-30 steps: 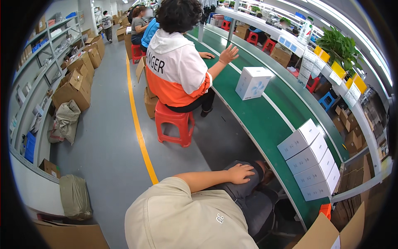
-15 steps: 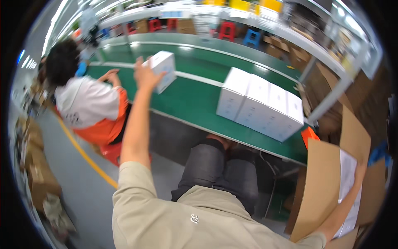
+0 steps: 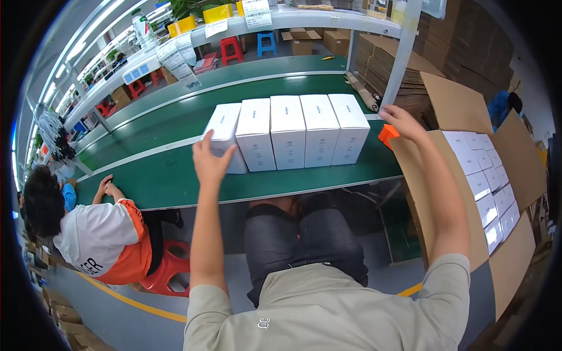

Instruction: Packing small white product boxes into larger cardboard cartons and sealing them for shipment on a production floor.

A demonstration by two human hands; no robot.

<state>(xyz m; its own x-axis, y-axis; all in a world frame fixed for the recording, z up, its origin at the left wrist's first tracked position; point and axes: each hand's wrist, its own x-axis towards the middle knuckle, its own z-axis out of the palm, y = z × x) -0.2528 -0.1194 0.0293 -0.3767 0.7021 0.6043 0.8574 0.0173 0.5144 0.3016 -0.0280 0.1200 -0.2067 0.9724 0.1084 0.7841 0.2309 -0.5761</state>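
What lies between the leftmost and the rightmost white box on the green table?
Three white boxes, side by side, as the head view shows.

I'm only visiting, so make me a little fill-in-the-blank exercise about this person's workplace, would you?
The green table bears a row of ____ white boxes.
The left hand touches the box at the row's ____ end.
The open carton stands to the person's ____ side.
The co-worker in white and orange has a stool coloured ____.

Missing words: five; left; right; red.
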